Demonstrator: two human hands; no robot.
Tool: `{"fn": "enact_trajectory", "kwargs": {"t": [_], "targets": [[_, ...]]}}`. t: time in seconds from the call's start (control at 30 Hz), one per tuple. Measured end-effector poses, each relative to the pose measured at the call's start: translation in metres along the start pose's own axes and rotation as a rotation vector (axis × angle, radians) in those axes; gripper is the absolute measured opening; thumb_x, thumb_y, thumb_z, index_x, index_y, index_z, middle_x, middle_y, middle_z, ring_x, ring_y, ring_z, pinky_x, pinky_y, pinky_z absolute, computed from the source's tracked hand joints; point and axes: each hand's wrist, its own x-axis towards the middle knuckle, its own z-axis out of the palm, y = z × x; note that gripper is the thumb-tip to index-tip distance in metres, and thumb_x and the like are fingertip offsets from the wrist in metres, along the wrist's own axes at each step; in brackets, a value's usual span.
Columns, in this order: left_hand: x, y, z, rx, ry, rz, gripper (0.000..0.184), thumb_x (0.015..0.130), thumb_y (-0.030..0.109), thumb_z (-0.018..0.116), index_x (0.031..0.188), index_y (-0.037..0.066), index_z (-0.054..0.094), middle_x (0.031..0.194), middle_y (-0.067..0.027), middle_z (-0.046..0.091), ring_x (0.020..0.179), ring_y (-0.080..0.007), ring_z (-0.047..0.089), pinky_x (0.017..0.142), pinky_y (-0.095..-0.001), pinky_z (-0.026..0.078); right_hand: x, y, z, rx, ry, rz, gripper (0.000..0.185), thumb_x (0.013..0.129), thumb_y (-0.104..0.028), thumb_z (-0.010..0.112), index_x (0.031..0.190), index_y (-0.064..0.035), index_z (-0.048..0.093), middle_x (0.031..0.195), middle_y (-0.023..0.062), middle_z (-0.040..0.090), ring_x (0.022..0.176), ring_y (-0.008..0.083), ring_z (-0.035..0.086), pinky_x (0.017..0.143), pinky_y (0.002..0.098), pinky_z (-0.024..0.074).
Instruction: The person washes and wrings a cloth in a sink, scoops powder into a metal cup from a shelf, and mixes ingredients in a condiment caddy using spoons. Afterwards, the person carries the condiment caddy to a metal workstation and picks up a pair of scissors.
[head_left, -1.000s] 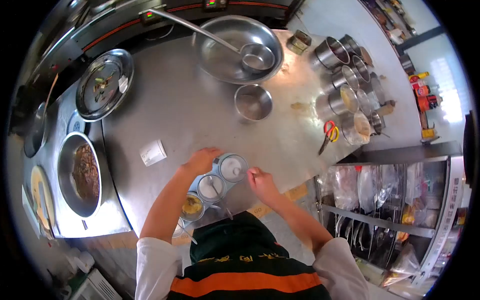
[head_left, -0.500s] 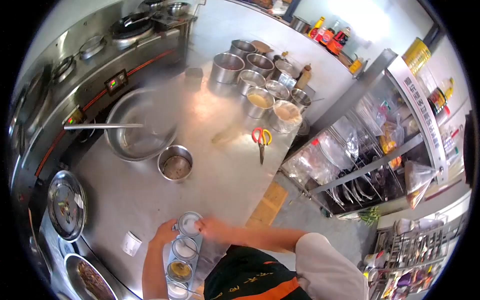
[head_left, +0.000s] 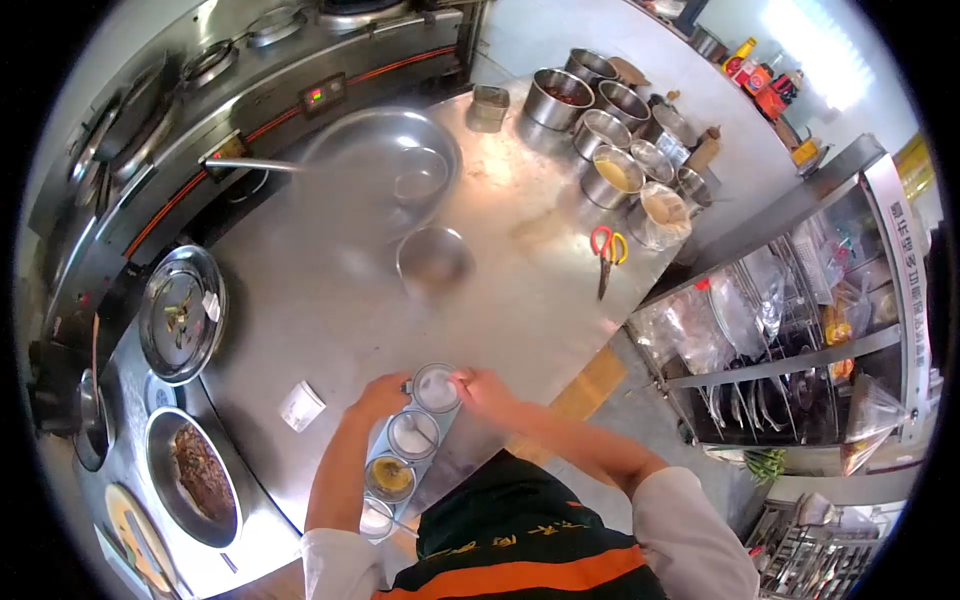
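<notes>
At the table's near edge a row of seasoning jars sits in a light blue rack (head_left: 411, 470). White grains fill the farthest jar (head_left: 437, 388). My left hand (head_left: 383, 394) is closed at this jar's left side, by a small grey handle. On the opposite side, my right hand (head_left: 485, 393) pinches at the rim; what its fingers hold is too small to make out. Behind it come a second jar of white grains with a spoon (head_left: 414, 433), a jar of yellow seasoning (head_left: 390, 478) and another white one (head_left: 374, 518).
A large steel basin (head_left: 437, 125) and a steel pot (head_left: 434, 262) stand farther back, partly blurred. Red-and-yellow scissors (head_left: 606, 256) lie at right, near several steel pots (head_left: 555, 100). At left are a tray (head_left: 183, 315), a white packet (head_left: 301, 406) and a bowl of dark food (head_left: 194, 480).
The head view has shifted, so the table's contents appear farther right and higher. My right hand was blurred by motion and is clearer now. Both hands stay at the same jar.
</notes>
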Motion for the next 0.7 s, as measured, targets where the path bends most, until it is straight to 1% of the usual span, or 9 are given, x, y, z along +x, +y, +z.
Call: {"fn": "enact_trajectory", "kwargs": {"t": [0.07, 0.17, 0.3, 0.43, 0.5, 0.53, 0.6, 0.63, 0.7], "targets": [[-0.001, 0.0, 0.001, 0.006, -0.004, -0.014, 0.039, 0.064, 0.019, 0.051, 0.102, 0.01, 0.051, 0.098, -0.0138, 0.055, 0.094, -0.0295, 0.05, 0.079, -0.0364, 0.039, 0.002, 0.011, 0.006, 0.023, -0.015, 0.213, 0.015, 0.082, -0.015, 0.042, 0.08, -0.0028, 0.051, 0.071, 0.0185, 0.053, 0.066, 0.0356, 0.052, 0.056, 0.0394, 0.0428], [0.0, -0.001, 0.002, 0.016, 0.005, -0.02, 0.042, 0.063, 0.02, 0.051, 0.104, 0.011, 0.051, 0.098, -0.0143, 0.055, 0.092, -0.0297, 0.05, 0.079, -0.0365, 0.04, 0.007, 0.003, -0.001, 0.001, 0.028, -0.012, 0.016, 0.082, -0.017, 0.042, 0.082, -0.0029, 0.051, 0.073, 0.0191, 0.054, 0.067, 0.0356, 0.053, 0.058, 0.0392, 0.0431], [0.004, 0.004, -0.002, 0.023, -0.075, -0.065, 0.04, 0.064, 0.018, 0.049, 0.102, 0.009, 0.05, 0.098, -0.0144, 0.055, 0.094, -0.0301, 0.049, 0.08, -0.037, 0.039, 0.003, 0.013, 0.011, 0.051, 0.089, 0.127, 0.017, 0.082, -0.018, 0.043, 0.082, -0.0032, 0.051, 0.072, 0.0188, 0.054, 0.066, 0.0347, 0.053, 0.06, 0.0382, 0.0437], [0.006, -0.005, 0.003, 0.064, -0.01, 0.025, 0.041, 0.062, 0.017, 0.049, 0.102, 0.01, 0.051, 0.094, -0.0156, 0.056, 0.09, -0.0301, 0.052, 0.077, -0.0371, 0.041, -0.008, 0.008, -0.003, 0.11, 0.044, 0.224, 0.024, 0.077, -0.027, 0.051, 0.085, -0.0044, 0.052, 0.076, 0.0144, 0.057, 0.067, 0.03, 0.055, 0.063, 0.0374, 0.044], [0.002, -0.008, 0.004, -0.094, 0.04, 0.054, 0.04, 0.06, 0.015, 0.049, 0.1, 0.01, 0.053, 0.084, -0.0149, 0.057, 0.081, -0.0292, 0.054, 0.07, -0.0377, 0.042, -0.001, -0.005, -0.045, 0.029, -0.48, 0.325, 0.044, 0.074, -0.034, 0.052, 0.1, 0.001, 0.045, 0.098, 0.0185, 0.051, 0.09, 0.0308, 0.05, 0.075, 0.039, 0.0406], [0.003, -0.007, 0.002, -0.082, 0.005, -0.002, 0.04, 0.059, 0.014, 0.05, 0.098, 0.01, 0.053, 0.08, -0.0141, 0.057, 0.077, -0.0286, 0.054, 0.067, -0.0373, 0.042, -0.006, 0.015, -0.041, 0.016, -0.443, 0.332, 0.044, 0.074, -0.034, 0.052, 0.1, 0.001, 0.045, 0.098, 0.0185, 0.051, 0.09, 0.0308, 0.05, 0.075, 0.039, 0.0406], [0.002, -0.008, 0.002, -0.062, 0.012, -0.02, 0.039, 0.057, 0.012, 0.05, 0.096, 0.01, 0.054, 0.072, -0.0132, 0.056, 0.07, -0.0275, 0.054, 0.062, -0.037, 0.042, -0.023, 0.069, -0.015, -0.158, -0.069, 0.079, 0.025, 0.071, -0.027, 0.055, 0.085, -0.0068, 0.053, 0.081, 0.0104, 0.055, 0.075, 0.0282, 0.053, 0.065, 0.0366, 0.0429], [0.001, -0.01, 0.004, -0.051, 0.051, 0.025, 0.038, 0.057, 0.011, 0.051, 0.094, 0.01, 0.055, 0.068, -0.013, 0.055, 0.067, -0.0271, 0.054, 0.059, -0.037, 0.042, -0.019, 0.075, -0.035, -0.162, -0.048, 0.079, 0.025, 0.071, -0.027, 0.055, 0.085, -0.0068, 0.053, 0.081, 0.0104, 0.055, 0.075, 0.0282, 0.053, 0.065, 0.0366, 0.0429], [-0.003, -0.021, 0.003, 0.105, 0.097, 0.122, 0.038, 0.057, 0.011, 0.052, 0.095, 0.009, 0.054, 0.072, -0.0128, 0.056, 0.07, -0.0246, 0.055, 0.062, -0.0351, 0.043, -0.006, 0.082, -0.098, -0.141, -0.311, 0.345, 0.023, 0.068, -0.019, 0.056, 0.088, -0.0087, 0.053, 0.086, 0.0107, 0.052, 0.08, 0.0292, 0.051, 0.067, 0.037, 0.0423]]}}
